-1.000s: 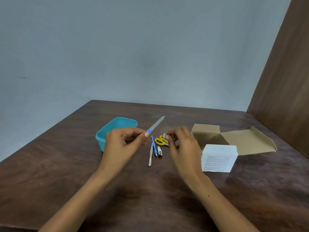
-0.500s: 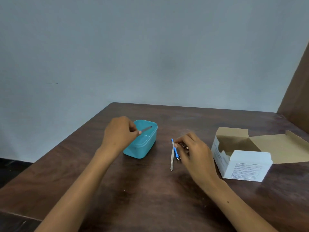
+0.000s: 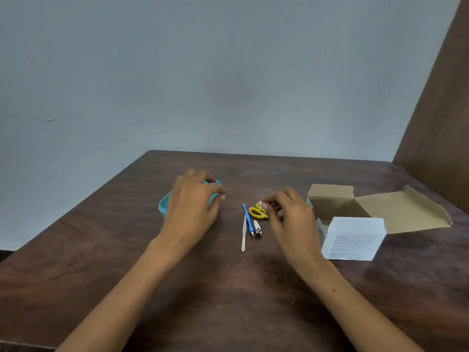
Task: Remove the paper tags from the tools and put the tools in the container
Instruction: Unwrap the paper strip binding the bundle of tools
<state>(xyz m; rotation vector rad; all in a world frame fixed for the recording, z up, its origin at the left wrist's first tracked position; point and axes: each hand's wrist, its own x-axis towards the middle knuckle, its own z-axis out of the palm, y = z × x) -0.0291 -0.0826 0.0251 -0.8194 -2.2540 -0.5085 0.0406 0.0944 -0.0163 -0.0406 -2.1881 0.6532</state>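
Dark wooden table [image 3: 228, 288], grey wall [image 3: 228, 72]; left hand [image 3: 193, 207] loosely open, right hand [image 3: 289, 219] pinching paper tag [image 3: 260, 204]

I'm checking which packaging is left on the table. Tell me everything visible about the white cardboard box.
The white cardboard box stands open on the brown wooden table, to the right of the right hand and apart from it. Its outside is white, with a printed label of fine lines, too small to read, on the near face. The inside is plain brown card. Its lid and flaps are folded back, the large one lying flat toward the right. Nothing can be seen inside it.
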